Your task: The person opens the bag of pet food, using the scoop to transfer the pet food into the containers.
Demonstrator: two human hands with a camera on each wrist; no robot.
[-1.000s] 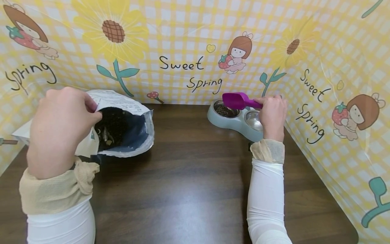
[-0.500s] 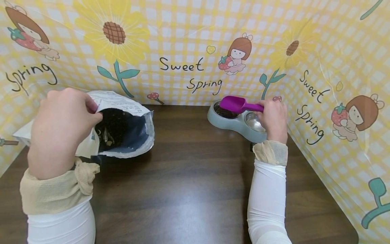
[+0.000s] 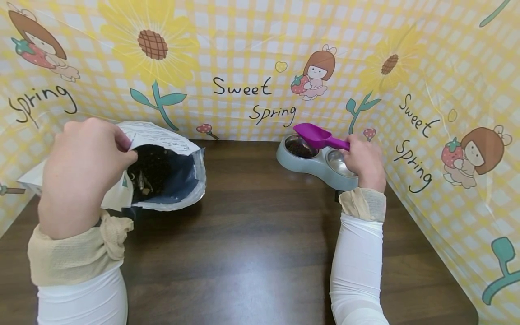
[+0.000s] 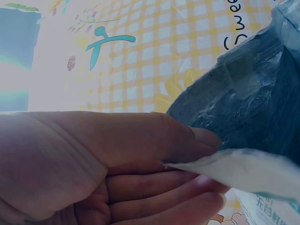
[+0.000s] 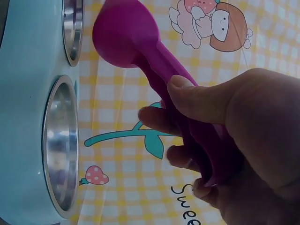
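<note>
On the left, my left hand [image 3: 83, 176] pinches the rim of a white bag [image 3: 162, 137] between thumb and fingers; in the left wrist view the bag's edge [image 4: 248, 168] lies under the thumb. Dark, soil-like contents [image 3: 152, 169] with a few pale bits show through the bag's mouth. My right hand [image 3: 363, 160] grips a purple scoop [image 3: 313, 135] by its handle, and the scoop's head is tilted above the left cup of a pale blue double pet bowl [image 3: 302, 167]. Dark brown bits [image 3: 298, 146] lie in that cup. The right metal cup [image 5: 63, 145] shows a bare, shiny inside.
A brown wooden table [image 3: 243, 243] carries the bag and the double bowl. Behind and to the right rises a yellow checked cloth wall [image 3: 239, 45] with printed flowers and figures. A small dark object [image 3: 338, 196] peeks out in front of the bowl, beside the right wrist.
The scoop has dipped over the left cup, then risen slightly and turned in my right hand. That hand has shifted a little right and toward me. The left hand and bag stay put.
</note>
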